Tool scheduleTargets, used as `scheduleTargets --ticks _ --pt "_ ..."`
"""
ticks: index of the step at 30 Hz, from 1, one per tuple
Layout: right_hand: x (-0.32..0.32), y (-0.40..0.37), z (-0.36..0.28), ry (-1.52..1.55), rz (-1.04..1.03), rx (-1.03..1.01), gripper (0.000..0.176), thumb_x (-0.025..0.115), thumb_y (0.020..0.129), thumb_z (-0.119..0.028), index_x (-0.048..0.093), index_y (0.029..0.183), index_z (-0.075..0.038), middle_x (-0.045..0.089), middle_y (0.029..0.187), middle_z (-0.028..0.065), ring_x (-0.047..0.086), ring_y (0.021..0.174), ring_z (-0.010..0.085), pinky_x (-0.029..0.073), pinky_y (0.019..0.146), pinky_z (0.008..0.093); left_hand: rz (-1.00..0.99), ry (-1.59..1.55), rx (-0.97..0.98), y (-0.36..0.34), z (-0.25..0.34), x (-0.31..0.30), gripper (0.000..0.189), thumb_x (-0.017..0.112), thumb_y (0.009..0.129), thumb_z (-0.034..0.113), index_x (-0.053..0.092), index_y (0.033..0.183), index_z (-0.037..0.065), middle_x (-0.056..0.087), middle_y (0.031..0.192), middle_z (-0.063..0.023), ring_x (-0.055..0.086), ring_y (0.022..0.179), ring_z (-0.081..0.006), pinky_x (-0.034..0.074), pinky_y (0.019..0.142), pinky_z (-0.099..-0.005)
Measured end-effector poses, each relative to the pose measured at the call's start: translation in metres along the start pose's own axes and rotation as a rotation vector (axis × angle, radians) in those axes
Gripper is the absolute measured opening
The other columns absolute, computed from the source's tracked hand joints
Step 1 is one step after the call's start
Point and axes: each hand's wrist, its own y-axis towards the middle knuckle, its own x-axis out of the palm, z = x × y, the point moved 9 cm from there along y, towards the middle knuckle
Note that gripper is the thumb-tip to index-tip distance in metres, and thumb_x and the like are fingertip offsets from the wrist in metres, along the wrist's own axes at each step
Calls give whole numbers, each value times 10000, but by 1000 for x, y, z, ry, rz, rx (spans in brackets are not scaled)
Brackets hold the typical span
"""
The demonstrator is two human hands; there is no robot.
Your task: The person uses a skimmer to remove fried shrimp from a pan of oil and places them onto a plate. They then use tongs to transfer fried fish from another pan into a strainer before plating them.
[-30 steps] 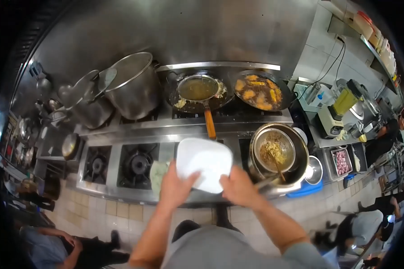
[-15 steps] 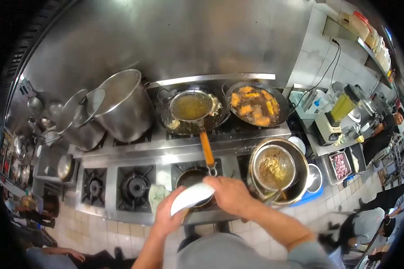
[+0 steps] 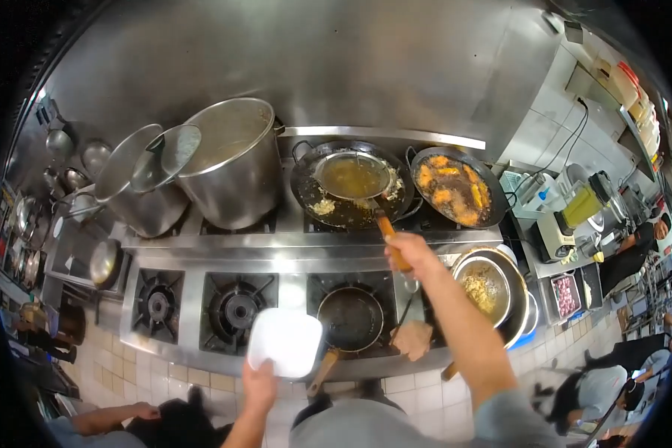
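My left hand (image 3: 260, 384) grips the near edge of a white, square-cornered dish (image 3: 285, 342), thumb on its upper face; the dish's inside looks bare. My right hand (image 3: 412, 254) is wrapped round the wooden handle of a mesh strainer (image 3: 353, 176). The strainer's round bowl rests in a dark wok (image 3: 306, 196) on the back burner, with oil showing through it and pale fried bits around it. Below my hands, a small frying pan (image 3: 351, 319) with a wooden handle stands on a front burner.
Right of the wok, another wok (image 3: 493, 213) holds orange pieces frying in oil. Tall steel pots (image 3: 235, 179) stand at back left. A strainer of golden bits (image 3: 485, 291) sits over a pot at right. A brownish cloth (image 3: 413, 340) lies near the stove's front edge.
My hands have separated: the right has reached forward and taken the strainer's handle, while the left has lowered the white dish and turned its face up. The view has shifted slightly.
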Motion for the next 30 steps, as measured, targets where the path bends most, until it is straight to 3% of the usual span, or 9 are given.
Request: scheduleTargets --ticks 1,2,5,14,18,21,25,30 --pt "-3 -5 -14 -100 60 -75 184 636 940 -186 606 1028 -27 643 818 66 635 658 191 547 593 370 58 -220 -291 -8 -34 -6 470 432 932 16 392 1398 -40 587 1233 -207 622 1099 -397 538 909 -456" --pt "-3 -7 -20 -97 64 -70 184 636 940 -186 606 1028 -27 643 818 66 635 658 191 547 593 370 56 -216 -297 -13 -40 -10 470 432 932 16 392 1398 -40 587 1233 -207 622 1099 -397 538 909 -456" --pt "4 -12 -48 -223 7 -106 241 620 931 -122 567 1119 18 623 786 67 616 636 148 536 551 314 39 -602 -414 -23 -54 -6 589 426 878 3 311 1455 -16 511 1343 -225 592 1160 -420 574 881 -536" --pt "-13 -81 -97 -618 188 -320 319 599 894 -46 610 1210 -6 637 816 61 614 625 120 498 517 272 -132 -527 -599 -54 -24 -10 624 424 853 -4 284 1461 -28 480 1372 -246 565 1203 -436 564 924 -567" --pt "-28 -113 -111 -807 355 -362 452 612 863 -60 558 1306 18 677 882 126 655 699 210 530 606 331 -178 -534 -589 -54 -8 -25 638 445 839 -4 287 1456 -32 478 1372 -250 575 1193 -438 571 912 -567" --pt "-23 -130 -124 -1126 463 -885 411 620 836 -65 540 1226 36 657 898 240 656 866 406 518 750 447 -149 -538 -474 -50 10 -31 630 457 835 -1 291 1441 -51 484 1360 -260 599 1161 -435 598 871 -540" --pt "-22 -133 -113 -1158 617 -749 404 616 820 -63 548 1208 24 640 976 284 581 990 492 477 850 471 -26 -593 -449 -26 1 -50 610 459 841 5 297 1424 -72 508 1330 -265 629 1112 -422 622 828 -512" --pt "0 -154 -88 -1012 537 -588 362 603 822 -63 563 1176 6 644 1011 287 594 983 484 486 845 470 2 -615 -408 -3 8 -78 584 455 853 13 309 1411 -80 536 1292 -266 651 1073 -407 635 802 -484"
